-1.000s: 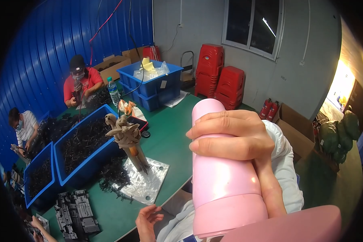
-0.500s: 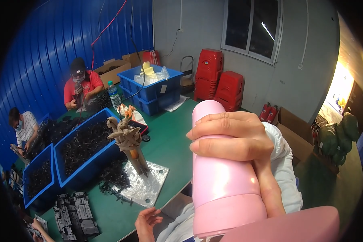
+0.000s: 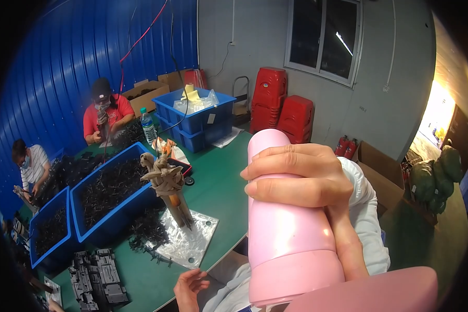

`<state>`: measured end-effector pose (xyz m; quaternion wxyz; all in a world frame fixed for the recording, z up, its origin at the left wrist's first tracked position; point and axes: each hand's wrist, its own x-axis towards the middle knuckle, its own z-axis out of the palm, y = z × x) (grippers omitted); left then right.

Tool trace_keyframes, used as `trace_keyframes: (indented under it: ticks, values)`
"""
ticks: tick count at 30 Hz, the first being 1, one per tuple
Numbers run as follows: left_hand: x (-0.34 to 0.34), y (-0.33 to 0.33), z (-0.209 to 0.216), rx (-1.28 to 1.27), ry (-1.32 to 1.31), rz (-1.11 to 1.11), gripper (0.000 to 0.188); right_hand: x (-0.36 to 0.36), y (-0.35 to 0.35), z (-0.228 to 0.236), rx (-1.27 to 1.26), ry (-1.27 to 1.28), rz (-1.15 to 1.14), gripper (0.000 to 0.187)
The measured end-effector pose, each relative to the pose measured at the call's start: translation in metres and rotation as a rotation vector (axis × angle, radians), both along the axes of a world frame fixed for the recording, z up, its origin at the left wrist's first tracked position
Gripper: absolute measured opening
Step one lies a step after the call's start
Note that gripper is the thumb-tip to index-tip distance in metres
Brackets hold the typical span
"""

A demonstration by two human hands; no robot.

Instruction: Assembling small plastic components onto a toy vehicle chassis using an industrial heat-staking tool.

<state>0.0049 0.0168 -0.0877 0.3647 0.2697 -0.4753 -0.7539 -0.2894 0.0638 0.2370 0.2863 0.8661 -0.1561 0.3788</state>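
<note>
Close up, a shiny pink drinking bottle (image 3: 288, 236) is held tilted by my right hand (image 3: 301, 174), its fingers wrapped over the upper body. A flat, rounded pink piece (image 3: 374, 291) shows at its near end; I cannot tell whether it is the lid. My left hand (image 3: 191, 288) is low beside the table edge, fingers loosely bent and apart, holding nothing. Nearest to it on the table is a metal plate (image 3: 198, 236) with a cloth-wrapped upright post (image 3: 164, 179) standing on it. Black small parts (image 3: 145, 231) lie heaped next to that plate.
Blue bins (image 3: 112, 195) of black parts and dark moulded pieces (image 3: 101, 278) occupy the green table's left. Farther back are stacked blue crates (image 3: 197, 119), a water bottle (image 3: 147, 126) and red stools (image 3: 269, 99). Two people (image 3: 108, 114) work at the left; another hand shows lower left.
The view has shifted slightly, so the background sits a little lower. Both my hands and the pink bottle stay put. At lower left, another person's arm has moved down.
</note>
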Motion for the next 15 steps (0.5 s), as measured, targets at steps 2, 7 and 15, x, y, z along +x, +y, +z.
trace_keyframes:
  ticks: [2, 7, 15]
  values:
    - [0.0002, -0.0002, -0.0001, -0.005, 0.007, -0.003, 0.056, 0.0002, 0.0015, -0.0004, 0.015, 0.001, -0.013, 0.117]
    - [0.0008, -0.0008, -0.0019, -0.011, 0.022, -0.004, 0.055, 0.0051, 0.0018, 0.0012, -0.025, -0.014, 0.001, 0.117]
    - [0.0015, -0.0023, -0.0052, -0.005, 0.027, 0.007, 0.054, 0.0063, 0.0012, 0.0026, -0.055, -0.016, 0.031, 0.115]
